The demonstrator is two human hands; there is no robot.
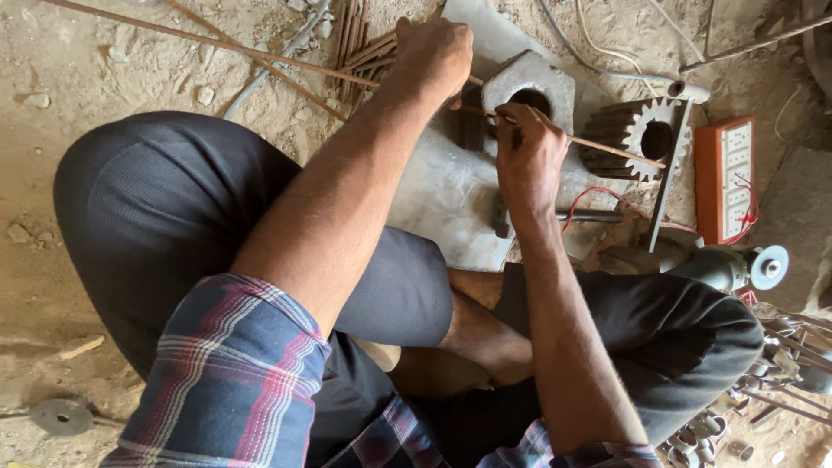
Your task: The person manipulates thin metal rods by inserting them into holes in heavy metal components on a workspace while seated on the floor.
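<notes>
Seated on the dirt floor, left hand [433, 54] and right hand [529, 156] both clench a thin rod [598, 146] across a hexagonal metal block [530, 87] — apparently unclamped, so it could slip; an angle grinder [732, 269] lies near the knee.

Thin rusty rod [555, 134] lying slantwise across grey hexagonal block [530, 85], gripped at two places.
</notes>
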